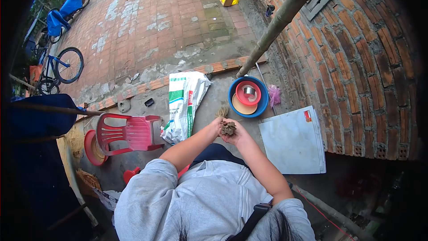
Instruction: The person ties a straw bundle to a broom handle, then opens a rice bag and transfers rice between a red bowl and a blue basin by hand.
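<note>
Both my hands are together in front of my body, wrapped round a bundle of thin stalks. My left hand (216,127) grips it from the left and my right hand (235,136) from the right. The bundle's rough brown end (228,128) faces up toward me, while its pale, brush-like far end (222,112) sticks out beyond my hands. Left of my hands lies a white sack (182,102) with green and red print. Ahead to the right is a blue basin (232,100) holding a red bowl (241,90), a metal cup (249,90) and a tan round piece (241,105).
A pink plastic chair (129,133) and red basin (92,149) are at left. A pale flat board (292,143) lies right, near a pink plastic bag (274,94). A bamboo pole (278,24) slants before the brick wall (352,76). Bicycles (67,64) stand far left.
</note>
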Demonstrator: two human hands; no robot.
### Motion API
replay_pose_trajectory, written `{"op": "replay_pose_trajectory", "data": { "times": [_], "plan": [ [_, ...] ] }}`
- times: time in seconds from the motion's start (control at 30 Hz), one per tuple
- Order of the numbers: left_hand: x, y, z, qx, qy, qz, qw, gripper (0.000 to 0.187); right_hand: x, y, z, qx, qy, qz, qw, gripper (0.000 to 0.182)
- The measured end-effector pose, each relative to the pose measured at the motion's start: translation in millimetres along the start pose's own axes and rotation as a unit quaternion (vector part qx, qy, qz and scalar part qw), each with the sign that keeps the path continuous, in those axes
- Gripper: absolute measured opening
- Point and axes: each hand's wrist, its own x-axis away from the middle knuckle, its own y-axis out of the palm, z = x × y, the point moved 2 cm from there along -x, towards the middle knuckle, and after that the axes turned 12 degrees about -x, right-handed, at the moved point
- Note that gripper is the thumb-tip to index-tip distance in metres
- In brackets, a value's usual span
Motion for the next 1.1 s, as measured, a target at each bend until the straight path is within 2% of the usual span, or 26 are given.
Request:
{"op": "replay_pose_trajectory", "data": {
  "times": [0.1,0.13,0.23,0.27,0.4,0.53,0.67,0.73,0.83,0.9,0.97,1.03,1.1],
  "plan": [
    [24,-34,20,0.03,0.006,0.016,0.999,0.019,-22,3,9,0.025,0.032,-0.036,0.999,0.015],
    [23,-39,18,0.04,0.006,0.021,0.999,0.019,-13,9,8,0.111,0.045,-0.058,0.991,0.02],
    [14,-50,22,-0.004,-0.022,0.026,0.999,0.025,-34,-19,8,0.126,0.035,-0.016,0.991,0.023],
    [28,-38,22,0.004,-0.039,0.071,0.997,0.014,-27,-20,8,0.133,0.042,-0.044,0.989,0.024],
    [26,-31,8,-0.023,-0.017,0.085,0.996,0.015,-34,-53,8,0.076,0.059,-0.021,0.995,0.024],
    [11,-23,-24,-0.003,-0.056,0.061,0.997,0.02,-12,-77,7,0.15,0.018,-0.037,0.988,0.026],
    [-12,-14,-68,-0.025,-0.044,0.084,0.995,0.02,10,-115,0,0.168,0.037,-0.023,0.985,0.026],
    [-23,-7,-90,-0.04,-0.014,0.101,0.994,0.019,25,-137,-1,0.106,0.059,-0.007,0.993,0.027],
    [-38,10,-123,-0.069,-0.039,0.116,0.99,0.015,46,-171,-6,0.016,0.067,-0.003,0.998,0.026],
    [-50,24,-149,-0.07,-0.034,0.114,0.991,0.012,66,-197,-8,0.005,0.07,-0.023,0.997,0.025],
    [-56,42,-174,-0.071,-0.046,0.11,0.99,0.011,81,-224,-13,0.052,0.02,0.03,0.998,0.03],
    [-55,66,-195,-0.094,-0.062,0.108,0.988,0.012,100,-249,-21,0.026,0.003,0.03,0.999,0.029],
    [-54,99,-223,-0.124,-0.095,0.104,0.982,0.015,125,-276,-32,-0.022,0.02,-0.053,0.998,0.026]
  ]
}}
